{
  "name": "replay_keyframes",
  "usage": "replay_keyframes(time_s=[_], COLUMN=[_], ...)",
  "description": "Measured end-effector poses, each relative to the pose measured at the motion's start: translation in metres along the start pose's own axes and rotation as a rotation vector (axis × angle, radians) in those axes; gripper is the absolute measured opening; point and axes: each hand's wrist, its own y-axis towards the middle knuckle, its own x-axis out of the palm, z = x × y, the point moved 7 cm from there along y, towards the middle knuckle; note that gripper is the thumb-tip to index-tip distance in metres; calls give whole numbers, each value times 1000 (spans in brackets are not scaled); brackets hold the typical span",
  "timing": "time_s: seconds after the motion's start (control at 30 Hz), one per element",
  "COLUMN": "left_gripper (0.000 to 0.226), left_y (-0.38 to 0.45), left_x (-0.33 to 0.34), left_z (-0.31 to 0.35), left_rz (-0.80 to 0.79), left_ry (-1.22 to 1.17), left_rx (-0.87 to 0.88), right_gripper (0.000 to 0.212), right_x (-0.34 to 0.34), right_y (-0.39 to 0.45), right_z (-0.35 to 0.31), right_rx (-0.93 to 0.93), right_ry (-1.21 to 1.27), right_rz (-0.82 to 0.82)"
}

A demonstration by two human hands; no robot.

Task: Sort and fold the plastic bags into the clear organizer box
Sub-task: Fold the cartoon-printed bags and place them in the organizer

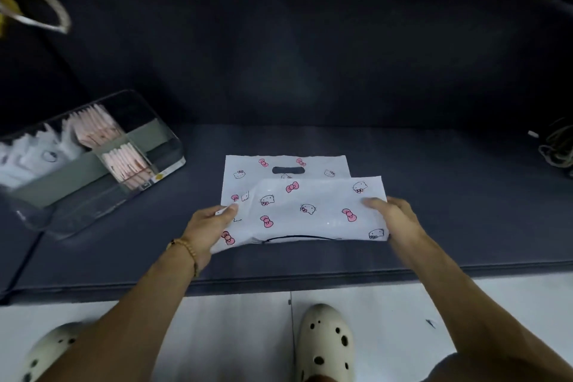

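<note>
head view: both hands (210, 223) (392, 220) pinch a folded printed bag (304, 214), clear organizer box (93, 161) far left.

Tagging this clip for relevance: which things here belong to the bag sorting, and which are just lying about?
Job: printed bag gripped by left hand and right hand; second bag beneath; clear organizer box; folded bags inside.
Lying about: coiled cord; hanger.

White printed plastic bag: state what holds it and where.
Both hands hold the white plastic bag with pink bows: the left hand grips its left edge, the right hand its right edge.
</note>
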Motion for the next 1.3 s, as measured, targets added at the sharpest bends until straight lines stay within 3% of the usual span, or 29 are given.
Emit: replay_keyframes(time_s=[0.03,0.13,0.23,0.27,0.37,0.43,0.63,0.73,0.87,1.2,1.3], left_gripper=[18,36,71,67,18,9,25,24,32,26,32], left_y=[1,1,2,3,14,22,30,28,19,15,6], left_x=[-6,-21,-28,-29,-35,-35,-30,-28,-32,-33,-19], left_z=[0,8,15,15,10,5,7,12,14,9,23], left_rz=[26,80,-60,-81,31,116,313,351,494,493,552], left_ry=[-9,-53,-101,-62,155,274,609,619,852,1064,1262], left_rx=[2,46,104,126,176,187,226,247,286,280,484], right_gripper=[7,20,17,16,13,14,12,6,11,15,11], right_x=[9,32,49,51,55,55,40,42,40,37,37], right_y=[0,6,14,20,32,37,44,44,44,42,41], right_z=[-1,-2,-3,-2,-4,-3,27,30,32,27,26], right_rx=[-24,-111,-129,-130,-158,-159,64,24,10,-54,-48], right_ry=[-66,-219,-331,-349,-367,-353,-441,-488,-521,-576,-580], right_rz=[5,12,29,45,106,143,217,253,317,346,335])
